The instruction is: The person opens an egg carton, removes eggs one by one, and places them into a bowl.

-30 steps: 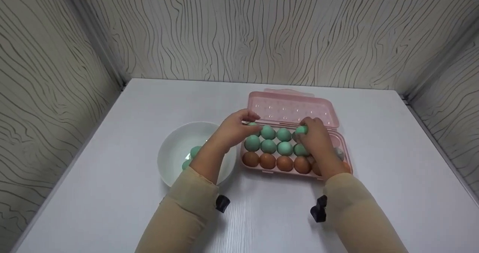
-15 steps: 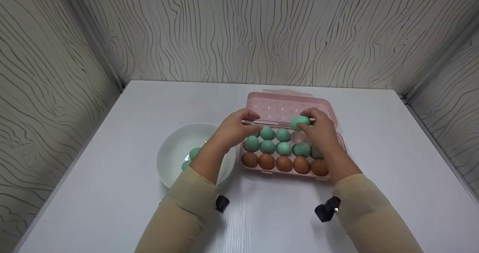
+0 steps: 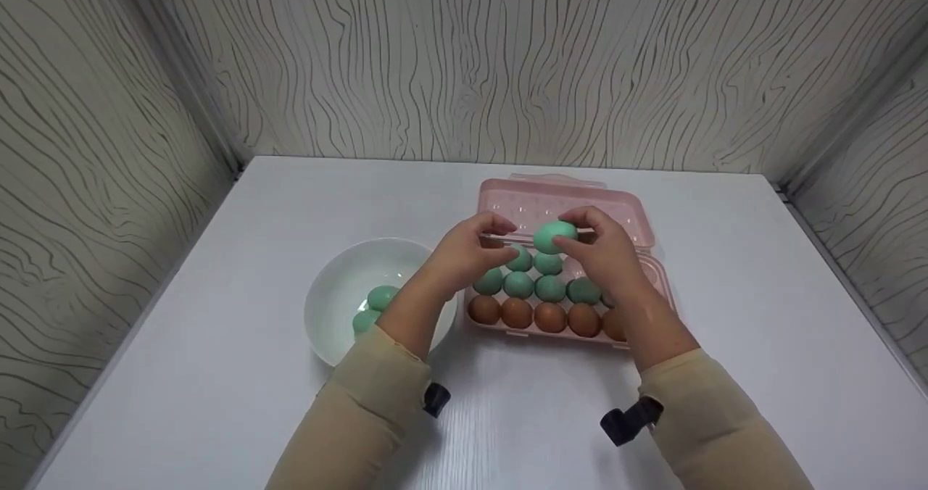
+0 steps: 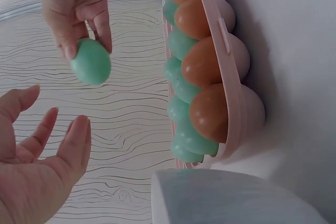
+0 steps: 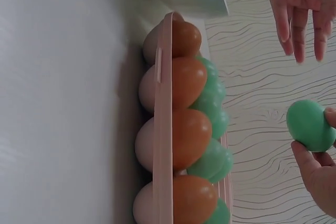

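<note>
My right hand (image 3: 605, 251) pinches a green egg (image 3: 555, 237) between thumb and fingers, held above the back row of a pink egg box (image 3: 565, 334). Facing it, my left hand (image 3: 467, 254) has its fingers spread apart with nothing between them; in the left wrist view a gap separates these fingers from the held egg (image 4: 91, 62). Inside the box are green eggs (image 3: 549, 288) in the back and middle rows and brown eggs (image 3: 551, 317) along the front. A bare pocket (image 3: 573, 267) shows in the back row, partly behind my right hand.
The box's pink lid (image 3: 522, 204) lies open behind it. Left of the box stands a white bowl (image 3: 330, 294) with green eggs (image 3: 382, 298) inside, partly covered by my left forearm. Patterned panels (image 3: 507, 62) wall the white table (image 3: 254, 222).
My right hand has lifted the green egg out of the back row, then carried it left toward my left hand. My left hand has shifted slightly right.
</note>
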A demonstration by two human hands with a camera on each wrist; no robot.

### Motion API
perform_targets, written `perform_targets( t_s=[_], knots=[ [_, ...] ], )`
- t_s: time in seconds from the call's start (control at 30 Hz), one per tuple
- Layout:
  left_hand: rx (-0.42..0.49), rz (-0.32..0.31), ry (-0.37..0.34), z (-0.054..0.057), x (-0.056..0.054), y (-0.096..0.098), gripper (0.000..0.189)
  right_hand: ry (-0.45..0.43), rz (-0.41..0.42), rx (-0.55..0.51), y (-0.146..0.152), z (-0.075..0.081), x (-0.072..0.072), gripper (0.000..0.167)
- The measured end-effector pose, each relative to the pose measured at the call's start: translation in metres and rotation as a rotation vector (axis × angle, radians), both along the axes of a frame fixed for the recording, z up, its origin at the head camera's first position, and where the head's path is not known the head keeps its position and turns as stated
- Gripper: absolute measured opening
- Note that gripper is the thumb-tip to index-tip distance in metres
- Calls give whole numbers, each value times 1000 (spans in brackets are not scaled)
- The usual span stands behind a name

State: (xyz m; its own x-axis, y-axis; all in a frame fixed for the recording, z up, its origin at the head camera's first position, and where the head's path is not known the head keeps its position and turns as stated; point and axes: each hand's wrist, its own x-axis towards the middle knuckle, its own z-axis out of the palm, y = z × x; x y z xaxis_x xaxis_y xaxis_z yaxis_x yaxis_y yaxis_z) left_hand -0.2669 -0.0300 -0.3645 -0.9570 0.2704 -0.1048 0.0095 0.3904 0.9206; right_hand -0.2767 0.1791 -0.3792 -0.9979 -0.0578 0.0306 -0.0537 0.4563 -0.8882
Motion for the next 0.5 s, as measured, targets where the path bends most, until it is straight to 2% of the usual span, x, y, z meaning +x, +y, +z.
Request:
perform_targets(
  t_s=[0.17,0.37,0.5],
  knots=[
    [7,-14,35,1,2,2,31,17,56,-67,-12,4,8,35],
    [41,-21,30,1,4,4,38,24,109,-111,-22,6,13,38],
    [19,-23,31,0,4,5,36,19,120,-121,-27,5,16,35]
  ],
)
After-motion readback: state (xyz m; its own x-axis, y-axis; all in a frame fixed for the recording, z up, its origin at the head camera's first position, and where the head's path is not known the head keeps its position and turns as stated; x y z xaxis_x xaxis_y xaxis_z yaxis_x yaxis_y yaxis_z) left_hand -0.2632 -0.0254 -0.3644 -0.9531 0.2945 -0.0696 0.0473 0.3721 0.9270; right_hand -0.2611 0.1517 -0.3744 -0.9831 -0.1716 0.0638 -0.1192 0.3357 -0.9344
